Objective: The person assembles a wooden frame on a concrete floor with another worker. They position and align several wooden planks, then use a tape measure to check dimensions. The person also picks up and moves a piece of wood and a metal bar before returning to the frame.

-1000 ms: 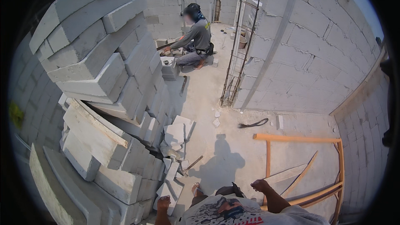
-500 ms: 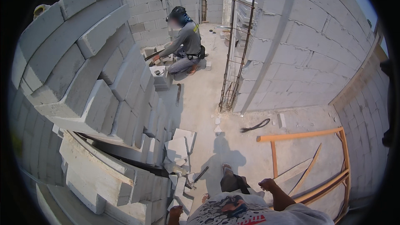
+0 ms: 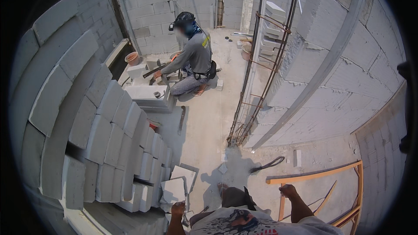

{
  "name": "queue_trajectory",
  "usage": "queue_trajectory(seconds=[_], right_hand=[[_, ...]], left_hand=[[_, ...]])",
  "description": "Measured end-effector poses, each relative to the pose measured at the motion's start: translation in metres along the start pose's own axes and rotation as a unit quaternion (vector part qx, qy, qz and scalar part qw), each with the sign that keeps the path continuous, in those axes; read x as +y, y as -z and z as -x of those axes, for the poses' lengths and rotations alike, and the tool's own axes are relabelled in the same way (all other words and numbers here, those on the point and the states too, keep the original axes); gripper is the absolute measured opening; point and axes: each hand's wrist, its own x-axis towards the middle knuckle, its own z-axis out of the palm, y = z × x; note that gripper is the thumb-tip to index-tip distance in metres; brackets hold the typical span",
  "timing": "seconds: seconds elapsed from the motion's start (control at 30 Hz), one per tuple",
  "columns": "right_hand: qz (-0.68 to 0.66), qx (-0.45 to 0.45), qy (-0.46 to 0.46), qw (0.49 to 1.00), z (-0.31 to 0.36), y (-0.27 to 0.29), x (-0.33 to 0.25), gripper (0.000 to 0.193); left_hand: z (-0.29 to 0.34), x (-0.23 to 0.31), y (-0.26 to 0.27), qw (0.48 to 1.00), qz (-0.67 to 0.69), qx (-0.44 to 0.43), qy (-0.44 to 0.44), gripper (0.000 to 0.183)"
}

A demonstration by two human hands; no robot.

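My left hand (image 3: 178,209) hangs low beside broken pieces of pale block (image 3: 174,189) on the floor, its fingers curled in and no object showing in them. My right hand (image 3: 287,190) is out to the right, above the near left corner of an orange-brown wooden frame (image 3: 313,176) lying on the floor. Its fingers are curled too, with nothing visible inside. Neither hand appears to touch anything. On my left rises a tall stack of pale grey blocks (image 3: 100,141).
A co-worker (image 3: 193,52) kneels ahead by a low block pile (image 3: 148,93), holding a long dark tool (image 3: 156,69). A rusty rebar column (image 3: 265,61) stands at the end of a block wall (image 3: 322,78). A dark wire bundle (image 3: 267,164) and a long tool (image 3: 182,119) lie on the floor.
I have moved forward, so the co-worker, the rebar column and the block stack appear nearer. Both hands have risen in the picture, their fingers still curled.
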Motion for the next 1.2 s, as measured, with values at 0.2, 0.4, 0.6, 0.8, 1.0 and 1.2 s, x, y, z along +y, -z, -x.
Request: queue_trajectory(seconds=[0.2, 0.4, 0.6, 0.8, 1.0, 1.2], right_hand=[[-0.015, 0.045, 0.159, 0.986, -0.066, 0.040, -0.197, 0.027], [-0.063, -0.025, 0.126, 0.990, -0.084, 0.014, -0.277, 0.031], [-0.053, -0.075, 0.158, 0.983, -0.122, -0.067, -0.362, 0.031], [0.069, -0.089, 0.140, 0.984, -0.173, -0.113, -0.557, 0.050], [0.037, -0.005, 0.104, 0.994, -0.237, -0.090, -0.678, 0.053], [0.033, 0.060, 0.147, 0.987, -0.273, -0.070, -0.730, 0.049]], left_hand=[[-0.165, 0.136, 0.011, 0.932, 0.255, -0.010, 0.256, 0.039], [-0.268, 0.175, 0.040, 0.938, 0.224, -0.020, 0.265, 0.043], [-0.433, 0.167, 0.055, 0.946, 0.147, -0.123, 0.260, 0.040], [-0.662, 0.204, 0.113, 0.959, 0.134, -0.195, 0.155, 0.044], [-0.806, 0.213, 0.207, 0.949, 0.243, -0.175, 0.101, 0.044], [-0.817, 0.199, 0.230, 0.924, 0.256, -0.174, 0.225, 0.050]])
